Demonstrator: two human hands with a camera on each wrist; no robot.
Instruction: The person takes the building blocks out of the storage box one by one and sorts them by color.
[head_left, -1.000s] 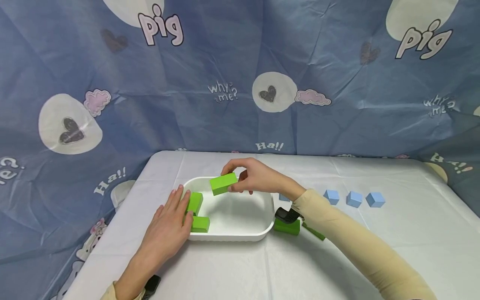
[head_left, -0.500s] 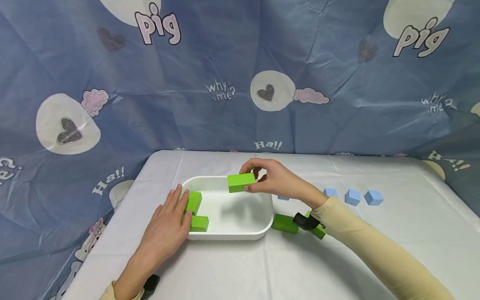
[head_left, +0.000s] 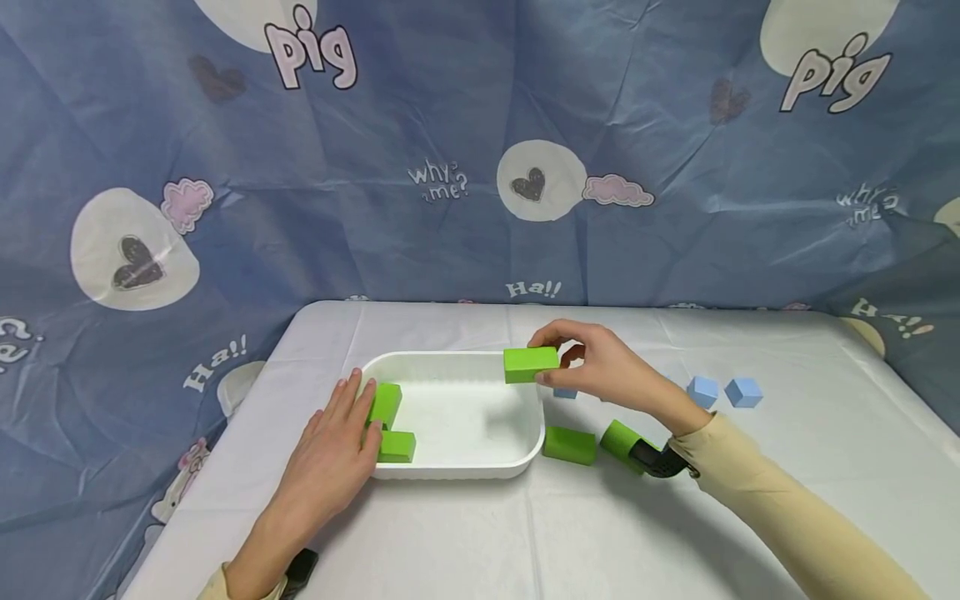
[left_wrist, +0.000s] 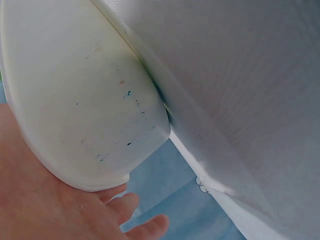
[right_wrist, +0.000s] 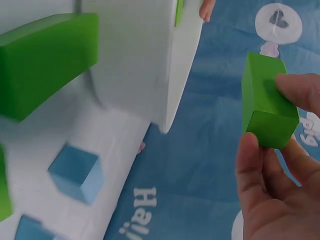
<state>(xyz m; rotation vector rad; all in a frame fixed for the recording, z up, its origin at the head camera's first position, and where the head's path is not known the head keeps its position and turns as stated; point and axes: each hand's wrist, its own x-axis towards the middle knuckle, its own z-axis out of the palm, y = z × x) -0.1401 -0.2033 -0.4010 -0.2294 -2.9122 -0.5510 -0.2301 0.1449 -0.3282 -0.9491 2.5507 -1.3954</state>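
A green rectangular block [head_left: 530, 365] is pinched between the thumb and fingers of my right hand [head_left: 600, 367], over the far right corner of a white tray [head_left: 457, 472]. In the right wrist view the same green block [right_wrist: 267, 100] shows up close, gripped near one end. My left hand [head_left: 330, 446] lies with straight fingers along the tray's left rim. From the left wrist view, that hand [left_wrist: 60, 205] touches the tray's outer wall [left_wrist: 100, 110]. Inside the tray at its left side sit two green blocks [head_left: 396, 447], partly covered by the fingers.
Just right of the tray lie two more green blocks [head_left: 570, 445], one partly behind the right wrist's black strap. Several small blue cubes [head_left: 743, 392] stand farther right and back; one shows beneath the right hand. A printed blue cloth [head_left: 450, 167] hangs behind the table.
My right hand has carried its green block rightward, from over the tray's back middle to its far right corner. The left hand stays at the rim.
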